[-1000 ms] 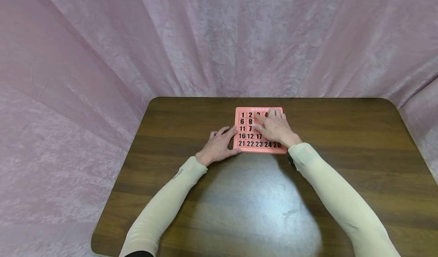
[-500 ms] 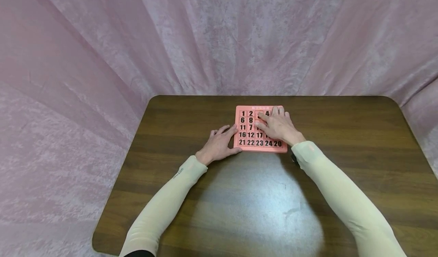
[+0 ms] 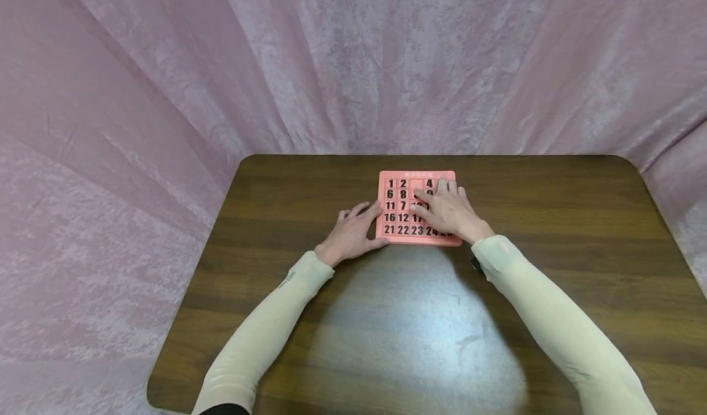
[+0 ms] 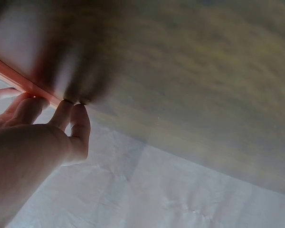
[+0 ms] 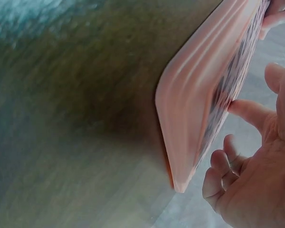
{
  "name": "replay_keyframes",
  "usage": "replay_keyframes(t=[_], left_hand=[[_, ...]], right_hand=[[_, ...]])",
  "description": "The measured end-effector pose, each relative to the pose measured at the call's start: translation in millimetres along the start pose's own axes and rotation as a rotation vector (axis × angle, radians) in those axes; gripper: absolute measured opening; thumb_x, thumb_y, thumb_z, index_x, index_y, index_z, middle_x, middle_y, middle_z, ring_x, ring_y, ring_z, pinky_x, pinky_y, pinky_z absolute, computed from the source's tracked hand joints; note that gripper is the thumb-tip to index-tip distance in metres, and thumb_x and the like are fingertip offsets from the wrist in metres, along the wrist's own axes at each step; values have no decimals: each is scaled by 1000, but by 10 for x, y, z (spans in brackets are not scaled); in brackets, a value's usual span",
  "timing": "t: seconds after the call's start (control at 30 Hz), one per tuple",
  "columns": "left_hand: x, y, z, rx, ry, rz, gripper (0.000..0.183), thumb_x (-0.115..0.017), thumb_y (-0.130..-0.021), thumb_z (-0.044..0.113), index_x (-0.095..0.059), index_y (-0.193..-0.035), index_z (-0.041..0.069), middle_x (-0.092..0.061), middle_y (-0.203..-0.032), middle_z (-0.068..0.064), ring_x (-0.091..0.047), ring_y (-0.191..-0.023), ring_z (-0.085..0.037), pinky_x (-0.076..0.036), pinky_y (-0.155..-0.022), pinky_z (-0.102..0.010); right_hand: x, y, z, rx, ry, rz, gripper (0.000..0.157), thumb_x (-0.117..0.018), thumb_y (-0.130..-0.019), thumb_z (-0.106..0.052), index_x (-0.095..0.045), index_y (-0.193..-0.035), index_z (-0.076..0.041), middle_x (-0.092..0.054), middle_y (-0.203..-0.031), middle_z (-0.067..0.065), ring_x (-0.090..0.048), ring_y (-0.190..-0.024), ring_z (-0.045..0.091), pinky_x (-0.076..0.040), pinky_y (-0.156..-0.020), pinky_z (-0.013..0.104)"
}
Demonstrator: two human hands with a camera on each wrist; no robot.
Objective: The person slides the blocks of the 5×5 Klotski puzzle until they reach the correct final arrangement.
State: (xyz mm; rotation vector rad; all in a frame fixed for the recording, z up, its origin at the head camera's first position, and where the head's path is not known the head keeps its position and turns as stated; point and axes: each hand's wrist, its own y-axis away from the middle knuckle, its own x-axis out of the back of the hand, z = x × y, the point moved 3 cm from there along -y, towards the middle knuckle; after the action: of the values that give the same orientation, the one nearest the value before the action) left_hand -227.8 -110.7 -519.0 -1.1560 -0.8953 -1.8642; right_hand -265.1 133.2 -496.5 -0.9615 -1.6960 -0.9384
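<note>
A pink number sliding puzzle [image 3: 404,206] lies flat on the table, its tiles bearing black numbers. In its top row, between 2 and 4, a bare pink slot [image 3: 417,184] shows. My left hand [image 3: 353,234] touches the puzzle's left edge with its fingers, the thumb at the near left corner. Over the right part of the board is my right hand [image 3: 447,209], its index fingertip on a tile just below the slot, which it partly covers. In the right wrist view, the index finger reaches to the tiles and the other fingers bend loosely. Several right-hand tiles are hidden.
The brown wooden table [image 3: 276,194] has rounded corners and a bright reflection in front of the puzzle. Pink velvet curtain [image 3: 353,65] hangs behind the table and along its left side.
My right index finger has moved slightly toward me, and the 3 tile has slid down out of the top row, uncovering the slot. The left hand stays at the puzzle's edge.
</note>
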Motion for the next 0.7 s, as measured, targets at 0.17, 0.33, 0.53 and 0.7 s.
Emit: replay_keyframes(t=[0.17, 0.33, 0.53, 0.7], left_hand=[[3, 1, 2, -6, -2, 2, 85, -70, -102, 58, -39, -171, 18, -28, -183, -2, -31, -168, -32, -35, -122, -59], [-1, 3, 1, -3, -4, -5, 85, -69, -103, 58, -38, -171, 18, -26, -183, -2, -30, -168, -31, -34, -123, -59], [9, 0, 10, 6, -4, -2, 85, -70, -103, 58, -39, -171, 18, -26, -184, -1, -29, -169, -31, -34, -123, -60], [14, 6, 16, 7, -8, -21, 84, -69, -103, 58, -38, -172, 19, -26, -184, -1, -28, -169, -31, -34, -123, -59]], right_hand=[[6, 34, -13, 4, -13, 1, 64, -46, -114, -54, -47, -167, -19, -53, -124, 30, -43, -113, 40, -36, -89, 52], [-3, 69, 2, 19, -32, 32, 64, -47, -114, -53, -46, -168, -19, -52, -118, 27, -43, -109, 40, -35, -86, 51], [-5, 34, -2, 27, -32, 75, 64, -50, -113, -51, -44, -169, -20, -51, -116, 26, -42, -107, 39, -33, -85, 50], [11, -78, -58, 59, -1, 41, 62, -46, -115, -50, -42, -170, -22, -50, -113, 23, -37, -100, 35, -29, -82, 46]])
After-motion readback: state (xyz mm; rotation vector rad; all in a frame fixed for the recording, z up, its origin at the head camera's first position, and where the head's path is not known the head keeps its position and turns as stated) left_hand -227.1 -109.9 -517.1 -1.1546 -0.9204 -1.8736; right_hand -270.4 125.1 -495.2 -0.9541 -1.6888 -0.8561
